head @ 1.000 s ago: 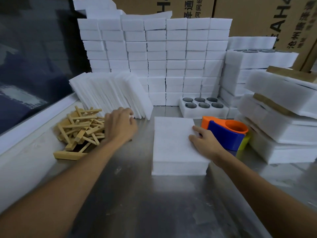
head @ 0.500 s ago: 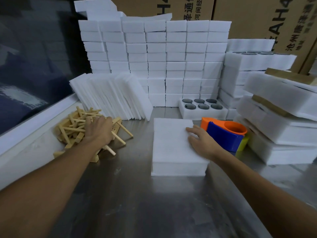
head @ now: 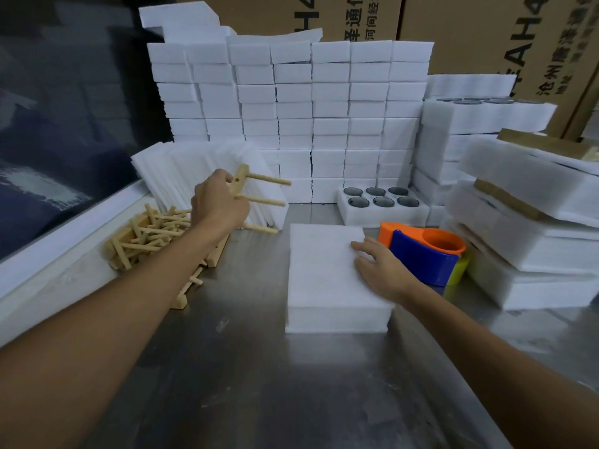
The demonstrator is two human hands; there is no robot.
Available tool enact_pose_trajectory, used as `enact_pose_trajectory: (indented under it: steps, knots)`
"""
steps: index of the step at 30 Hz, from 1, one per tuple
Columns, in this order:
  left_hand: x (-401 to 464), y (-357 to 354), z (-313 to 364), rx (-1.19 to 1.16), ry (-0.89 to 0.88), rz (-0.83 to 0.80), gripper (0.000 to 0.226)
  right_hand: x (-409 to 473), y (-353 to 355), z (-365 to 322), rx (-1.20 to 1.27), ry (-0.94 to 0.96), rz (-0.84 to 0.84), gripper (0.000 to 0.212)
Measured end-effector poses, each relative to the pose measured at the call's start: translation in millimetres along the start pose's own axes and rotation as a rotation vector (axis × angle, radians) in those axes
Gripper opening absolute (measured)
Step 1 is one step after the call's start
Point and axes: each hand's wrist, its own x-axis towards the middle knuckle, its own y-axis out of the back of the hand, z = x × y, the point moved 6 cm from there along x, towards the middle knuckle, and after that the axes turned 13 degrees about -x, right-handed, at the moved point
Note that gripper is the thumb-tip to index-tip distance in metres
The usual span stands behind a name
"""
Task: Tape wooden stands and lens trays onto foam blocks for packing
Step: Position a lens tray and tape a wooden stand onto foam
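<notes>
My left hand (head: 217, 202) grips a wooden stand (head: 256, 189), a flat bar with round pegs pointing right, lifted above the metal table (head: 259, 384). Below and left lies a pile of more wooden stands (head: 146, 234). A white foam block (head: 324, 280) lies flat in the middle of the table. My right hand (head: 382, 270) rests with straight fingers on its right edge. A foam lens tray (head: 379, 205) with six round dark lenses sits behind the block. An orange and blue tape dispenser (head: 424, 254) stands just right of my right hand.
A wall of stacked white foam blocks (head: 291, 108) fills the back. Thin foam sheets (head: 201, 176) lean at the back left. Packed foam bundles (head: 531, 228) pile up on the right. Cardboard boxes (head: 486, 34) stand behind everything. A white ledge (head: 64, 241) borders the table's left side.
My left hand went from the foam sheets down into the stand pile, then rose holding one stand. My right hand stayed on the foam block.
</notes>
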Motion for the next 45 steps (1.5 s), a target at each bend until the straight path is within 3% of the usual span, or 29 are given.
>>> enact_pose_trajectory:
  steps: [4,7,11,15,20,23,30,37,42,45]
  knots:
    - [-28,-36,16,-0.290,0.223,-0.131,0.042,1,-1,2,0.018,-0.006,-0.001,0.046]
    - [-54,-65,28,-0.380,0.272,-0.264,0.041,0,0,3,0.067,-0.022,0.010,0.043]
    - [-76,-94,39,-0.407,0.275,-0.338,0.031,1,3,5,0.308,-0.147,-0.023,0.038]
    - [-87,-109,33,-0.271,0.236,-0.304,0.031,-1,9,8,0.438,-0.212,-0.082,0.050]
    - [-88,-110,23,-0.017,0.139,-0.227,0.029,5,7,7,0.253,-0.077,-0.036,0.048]
    - [-85,-105,11,0.017,0.145,-0.187,0.028,7,5,8,0.224,-0.084,0.015,0.044]
    - [-86,-109,5,-0.055,0.168,-0.248,0.025,6,3,7,0.181,-0.120,0.130,0.041]
    - [-84,-112,2,-0.117,0.178,-0.248,0.021,10,7,6,0.148,-0.109,0.136,0.034]
    - [-83,-114,-8,-0.240,0.141,-0.322,0.053,10,7,7,0.134,-0.135,0.157,0.034]
    - [-83,-115,-17,-0.297,0.097,-0.371,0.051,10,8,7,0.116,-0.157,0.172,0.033]
